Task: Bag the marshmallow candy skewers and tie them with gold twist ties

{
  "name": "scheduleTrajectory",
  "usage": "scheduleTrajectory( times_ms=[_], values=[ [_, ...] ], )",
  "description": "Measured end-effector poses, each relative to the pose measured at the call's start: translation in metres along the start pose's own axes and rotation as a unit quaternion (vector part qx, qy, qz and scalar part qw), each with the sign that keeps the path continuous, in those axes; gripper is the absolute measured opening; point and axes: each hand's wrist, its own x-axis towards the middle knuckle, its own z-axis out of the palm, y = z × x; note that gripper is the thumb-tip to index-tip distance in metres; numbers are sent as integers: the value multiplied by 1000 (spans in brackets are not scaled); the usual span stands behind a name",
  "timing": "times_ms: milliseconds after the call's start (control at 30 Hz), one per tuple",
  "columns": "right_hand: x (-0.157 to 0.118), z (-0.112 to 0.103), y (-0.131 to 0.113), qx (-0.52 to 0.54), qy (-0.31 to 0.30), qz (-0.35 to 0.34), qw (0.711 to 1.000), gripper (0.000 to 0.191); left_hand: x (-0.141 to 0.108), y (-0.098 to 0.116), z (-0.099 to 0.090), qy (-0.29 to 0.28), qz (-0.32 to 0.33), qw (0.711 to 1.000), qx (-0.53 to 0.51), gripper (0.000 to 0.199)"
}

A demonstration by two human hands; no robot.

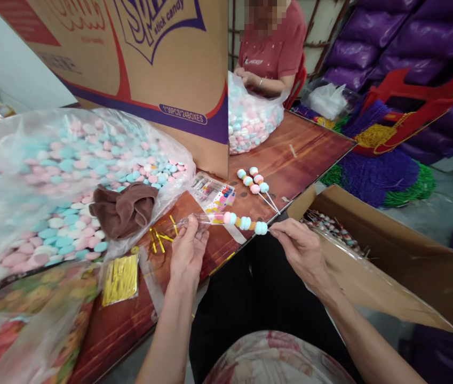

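A candy skewer (245, 223) with pink, pale blue and orange pieces is stretched level between my two hands. My right hand (300, 249) pinches its thin stick at the right end. On the other side, my left hand (189, 244) has its thumb and fingers closed on a clear plastic sleeve (214, 217), which reaches the pink tip of the skewer. How far the sleeve covers the candy is hard to see. Just beyond, two finished-looking candy skewers (254, 181) lie with their sticks toward me. Gold twist ties (157, 240) are scattered left of my left hand.
A large bag of candies (62, 170) fills the left, with a brown cloth (124, 209) on it. A packet of gold ties (120, 280) lies nearer. A tall carton (162, 90) stands behind. An open box (402, 256) sits right; a co-worker (270, 53) sits opposite.
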Motion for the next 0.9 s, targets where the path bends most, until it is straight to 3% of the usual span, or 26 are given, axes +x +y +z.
scheduleTrajectory(
  times_ms=[167,333,567,900],
  values=[
    [2,-5,0,-35,-27,-36,998,16,3,2,-6,-35,37,997,52,29],
    [-1,3,-2,6,-38,12,999,18,-2,-3,-5,-55,71,993,75,29],
    [0,0,0,68,-140,53,986,21,-2,-4,-7,-81,91,986,118,31],
    [-6,11,-7,34,-96,19,995,20,-8,-14,-4,-96,68,987,108,32]
  ],
)
